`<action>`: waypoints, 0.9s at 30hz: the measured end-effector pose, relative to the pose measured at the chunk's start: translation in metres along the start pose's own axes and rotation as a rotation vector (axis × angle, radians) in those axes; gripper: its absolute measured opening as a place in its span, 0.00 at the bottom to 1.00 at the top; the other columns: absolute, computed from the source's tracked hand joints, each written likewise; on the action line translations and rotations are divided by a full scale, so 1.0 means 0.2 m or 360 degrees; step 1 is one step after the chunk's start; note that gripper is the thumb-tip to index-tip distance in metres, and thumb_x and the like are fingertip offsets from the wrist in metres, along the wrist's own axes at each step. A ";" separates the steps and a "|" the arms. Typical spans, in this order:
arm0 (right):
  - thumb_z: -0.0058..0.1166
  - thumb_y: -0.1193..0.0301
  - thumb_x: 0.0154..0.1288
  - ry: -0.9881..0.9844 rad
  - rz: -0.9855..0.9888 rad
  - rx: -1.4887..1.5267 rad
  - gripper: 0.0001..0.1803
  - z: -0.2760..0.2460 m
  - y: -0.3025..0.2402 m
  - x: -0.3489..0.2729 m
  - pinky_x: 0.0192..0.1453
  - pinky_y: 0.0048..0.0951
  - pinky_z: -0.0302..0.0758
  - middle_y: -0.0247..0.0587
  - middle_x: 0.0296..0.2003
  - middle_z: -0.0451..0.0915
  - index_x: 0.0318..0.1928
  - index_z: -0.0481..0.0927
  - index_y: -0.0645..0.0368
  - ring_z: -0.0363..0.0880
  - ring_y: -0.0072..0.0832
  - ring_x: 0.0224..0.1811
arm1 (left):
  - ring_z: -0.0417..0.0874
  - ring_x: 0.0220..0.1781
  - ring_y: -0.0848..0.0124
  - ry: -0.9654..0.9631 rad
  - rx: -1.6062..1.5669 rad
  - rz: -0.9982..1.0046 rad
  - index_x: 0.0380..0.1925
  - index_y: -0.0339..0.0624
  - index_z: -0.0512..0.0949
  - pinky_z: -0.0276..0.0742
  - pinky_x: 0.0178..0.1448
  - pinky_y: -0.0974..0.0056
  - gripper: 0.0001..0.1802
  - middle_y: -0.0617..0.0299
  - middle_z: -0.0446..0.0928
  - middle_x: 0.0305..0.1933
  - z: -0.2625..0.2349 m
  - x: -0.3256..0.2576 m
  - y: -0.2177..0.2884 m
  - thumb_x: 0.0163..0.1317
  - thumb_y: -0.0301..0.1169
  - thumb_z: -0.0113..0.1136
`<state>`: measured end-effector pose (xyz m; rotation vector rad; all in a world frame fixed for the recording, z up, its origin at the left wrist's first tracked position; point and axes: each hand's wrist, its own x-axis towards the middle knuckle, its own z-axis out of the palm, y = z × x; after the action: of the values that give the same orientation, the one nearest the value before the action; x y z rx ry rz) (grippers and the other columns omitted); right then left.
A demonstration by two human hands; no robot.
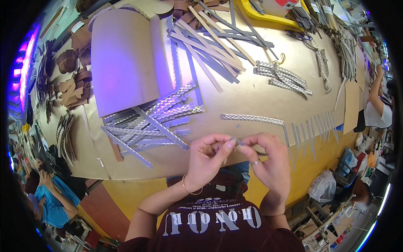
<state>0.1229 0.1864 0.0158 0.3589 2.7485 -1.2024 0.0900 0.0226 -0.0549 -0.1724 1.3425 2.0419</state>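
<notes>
Along the far left edge of the desk lie brown leather scraps in loose stacks, with a bundle of dark strips below them. Next to these a large sheet of card lies flat, tinted purple by light from the left. Against its lower edge sits a pile of braided silver strips, criss-crossed and mixed with plain grey ones.

At the near edge of the desk, the left hand is pinched shut, thumb and forefinger gripping one end of a small silver strip; a thin bangle circles that wrist. The right hand meets it, its fingertips closed on the same strip from the other side, so the piece is held between both hands just above the desk edge. How it is folded is hard to tell, since the fingers cover most of it.

Just beyond the hands one long braided strip lies alone across the desk. Farther back a fan of flat grey and tan strips spreads out, and right of it a tied bunch of braided strips. At the top a yellow tray holds what may be a white container, only partly in view. A row of short grey strips hangs over the right edge.
</notes>
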 end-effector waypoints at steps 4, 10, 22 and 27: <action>0.60 0.64 0.67 -0.0022 0.0264 0.0137 0.11 0.09 0.04 0.09 0.36 0.40 0.74 0.45 0.28 0.82 0.37 0.80 0.60 0.81 0.45 0.30 | 0.73 0.23 0.82 0.0209 0.0713 0.0388 0.53 0.31 0.79 0.68 0.26 0.73 0.18 0.67 0.78 0.31 -0.02 0.00 -0.04 0.65 0.28 0.67; 0.55 0.65 0.70 -0.0192 0.0142 -0.0297 0.11 0.11 0.11 0.26 0.34 0.41 0.72 0.46 0.27 0.82 0.36 0.81 0.60 0.81 0.45 0.29 | 0.79 0.24 0.64 0.0154 0.2012 0.0935 0.64 0.32 0.71 0.78 0.28 0.61 0.31 0.57 0.74 0.38 -0.06 0.00 -0.07 0.63 0.32 0.66; 0.58 0.63 0.69 -0.0246 0.0228 -0.0406 0.09 0.13 0.10 0.29 0.43 0.37 0.65 0.38 0.23 0.83 0.37 0.84 0.54 0.81 0.37 0.27 | 0.80 0.24 0.64 0.0066 0.2159 0.0780 0.65 0.31 0.69 0.78 0.26 0.62 0.32 0.56 0.73 0.39 -0.03 0.03 -0.05 0.65 0.36 0.64; 0.58 0.63 0.68 -0.0264 0.0238 -0.0441 0.09 0.13 0.10 0.30 0.43 0.38 0.64 0.37 0.23 0.82 0.36 0.84 0.53 0.81 0.37 0.27 | 0.81 0.25 0.60 0.0063 0.2172 0.0685 0.67 0.32 0.68 0.78 0.28 0.59 0.34 0.54 0.74 0.40 0.00 0.03 -0.05 0.63 0.34 0.65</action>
<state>0.0708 0.1903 -0.0294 0.4043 2.6414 -0.7666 0.0903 0.0282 -0.0647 0.7242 2.6069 0.9713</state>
